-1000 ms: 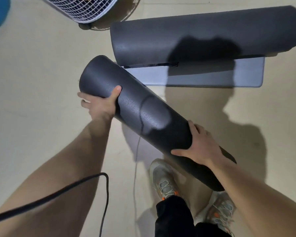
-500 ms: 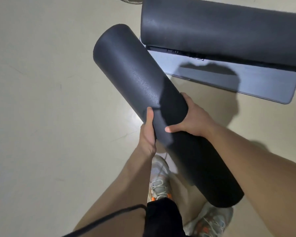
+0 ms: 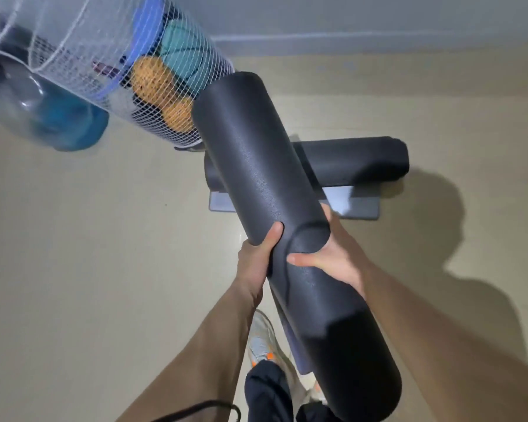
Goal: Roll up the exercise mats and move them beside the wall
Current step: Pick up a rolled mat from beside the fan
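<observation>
- Floor (image 3: 73,269), pale beige, fills most of the view and meets a grey wall (image 3: 378,16) at the top.
- Rolled black mat (image 3: 256,166) is held off the floor on a slant, its far end up near a net bag, its near end low by the person's legs.
- White net bag (image 3: 104,56) holds orange and teal balls, with a clear blue-tinted bottle (image 3: 52,117) beside it.
- Second rolled mat (image 3: 357,161) lies on the floor near the wall, resting on a flat grey pad (image 3: 360,205).
- Right hand (image 3: 333,254): grip clenched around the held mat's middle.
- Left hand (image 3: 256,263): grip wrapped on the same mat, thumb pressed on top.
- Grey shoe (image 3: 264,339) with orange accents stands below.
</observation>
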`<state>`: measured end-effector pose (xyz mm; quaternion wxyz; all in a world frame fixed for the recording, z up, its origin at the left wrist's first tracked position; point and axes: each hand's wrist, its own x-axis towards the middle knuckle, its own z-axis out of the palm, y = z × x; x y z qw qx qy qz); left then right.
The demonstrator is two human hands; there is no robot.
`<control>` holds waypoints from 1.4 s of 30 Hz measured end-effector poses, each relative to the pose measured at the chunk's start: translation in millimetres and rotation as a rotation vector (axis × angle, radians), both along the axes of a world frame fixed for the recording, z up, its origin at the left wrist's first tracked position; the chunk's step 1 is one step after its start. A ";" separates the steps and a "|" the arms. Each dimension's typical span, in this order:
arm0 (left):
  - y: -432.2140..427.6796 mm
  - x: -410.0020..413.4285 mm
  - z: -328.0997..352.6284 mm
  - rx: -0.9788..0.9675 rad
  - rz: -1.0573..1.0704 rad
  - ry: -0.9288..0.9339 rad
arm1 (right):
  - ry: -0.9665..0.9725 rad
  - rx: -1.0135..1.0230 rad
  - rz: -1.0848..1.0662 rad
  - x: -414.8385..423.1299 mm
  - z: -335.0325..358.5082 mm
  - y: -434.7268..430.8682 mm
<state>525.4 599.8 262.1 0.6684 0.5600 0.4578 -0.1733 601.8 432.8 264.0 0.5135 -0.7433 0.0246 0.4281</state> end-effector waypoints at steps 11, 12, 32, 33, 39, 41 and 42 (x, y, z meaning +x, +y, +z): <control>-261.2 198.2 149.2 -0.069 -0.344 -0.207 | -0.190 -0.034 -0.339 137.2 166.8 -279.2; -286.5 214.6 155.9 -0.070 -0.367 -0.210 | -0.206 -0.051 -0.356 148.9 174.9 -304.5; -868.0 509.5 94.2 -0.088 -0.742 -0.152 | -0.231 -0.203 -0.801 365.3 125.4 -861.6; -894.0 517.0 87.4 -0.082 -0.750 -0.134 | -0.221 -0.213 -0.810 370.7 117.4 -886.8; -1032.0 558.4 41.0 -0.061 -0.759 -0.071 | -0.154 -0.238 -0.836 409.3 63.3 -1020.2; -1069.0 571.3 19.1 -0.064 -0.753 -0.039 | -0.135 -0.258 -0.833 423.9 40.9 -1056.3; -1084.8 578.9 6.6 -0.064 -0.749 -0.021 | -0.123 -0.270 -0.831 432.0 27.6 -1072.8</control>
